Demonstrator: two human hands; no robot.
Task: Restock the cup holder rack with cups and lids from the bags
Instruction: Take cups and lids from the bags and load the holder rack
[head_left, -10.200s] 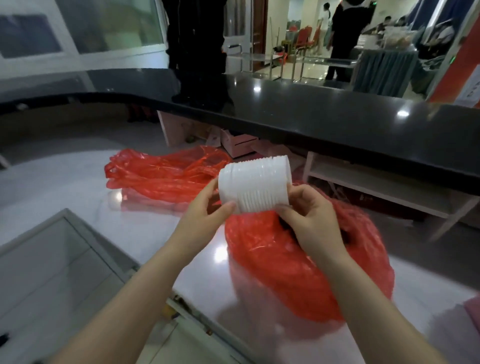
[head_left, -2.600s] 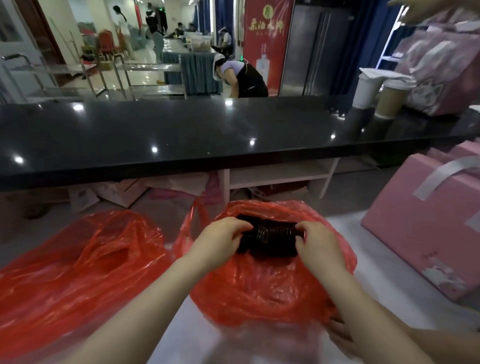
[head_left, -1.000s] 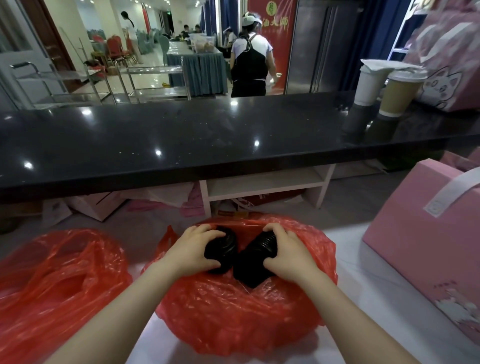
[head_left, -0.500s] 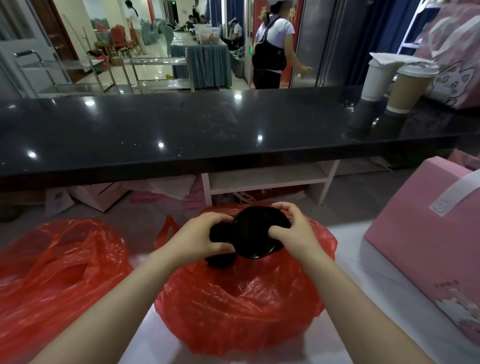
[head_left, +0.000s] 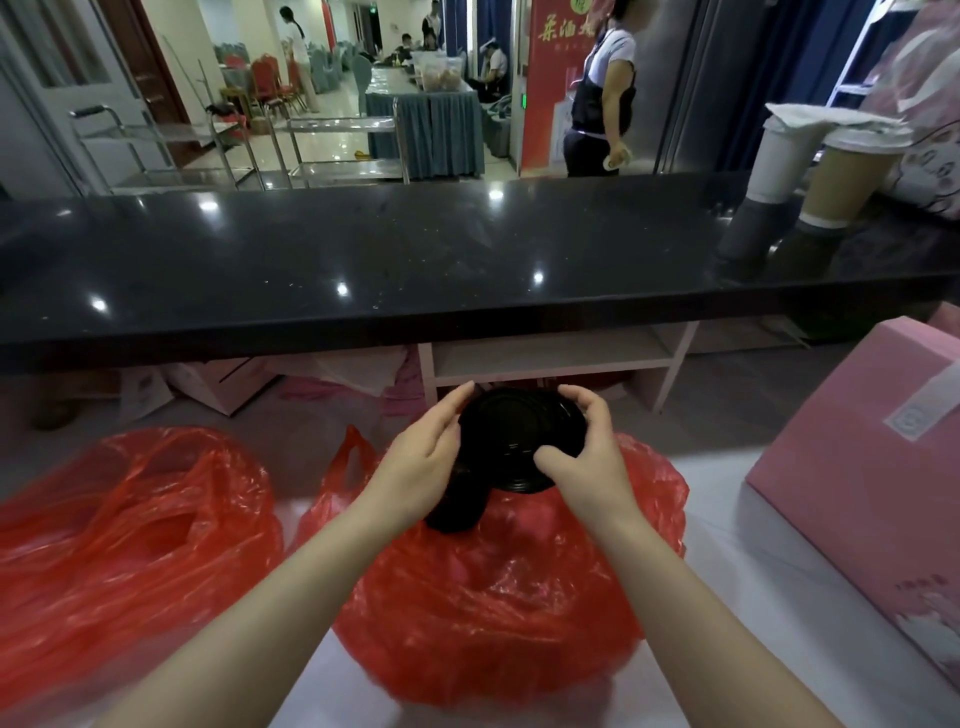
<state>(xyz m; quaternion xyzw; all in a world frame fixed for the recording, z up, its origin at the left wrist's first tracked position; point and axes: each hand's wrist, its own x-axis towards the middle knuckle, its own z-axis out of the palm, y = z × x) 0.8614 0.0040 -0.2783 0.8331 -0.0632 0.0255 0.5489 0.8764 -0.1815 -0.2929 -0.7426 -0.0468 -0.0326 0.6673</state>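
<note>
A stack of black lids (head_left: 511, 441) is held above a red plastic bag (head_left: 498, 597) that sits on the white table. My right hand (head_left: 582, 452) grips that stack, its flat round face turned toward me. My left hand (head_left: 421, 462) lies against the stack's left side and holds a second black stack (head_left: 454, 512) beneath it, mostly hidden under the palm. A second red bag (head_left: 124, 545) lies open to the left. The cup holder rack is out of view.
A long black counter (head_left: 415, 260) runs across ahead, with two stacks of paper cups (head_left: 810, 171) at its right end. A pink box (head_left: 872, 457) stands on the table at right. A white shelf (head_left: 550, 358) sits under the counter. People stand in the room beyond.
Both hands have lifted the black lid stacks out of the bag. The right-hand stack has turned so its round face points at me, and it now sits higher than half a second ago.
</note>
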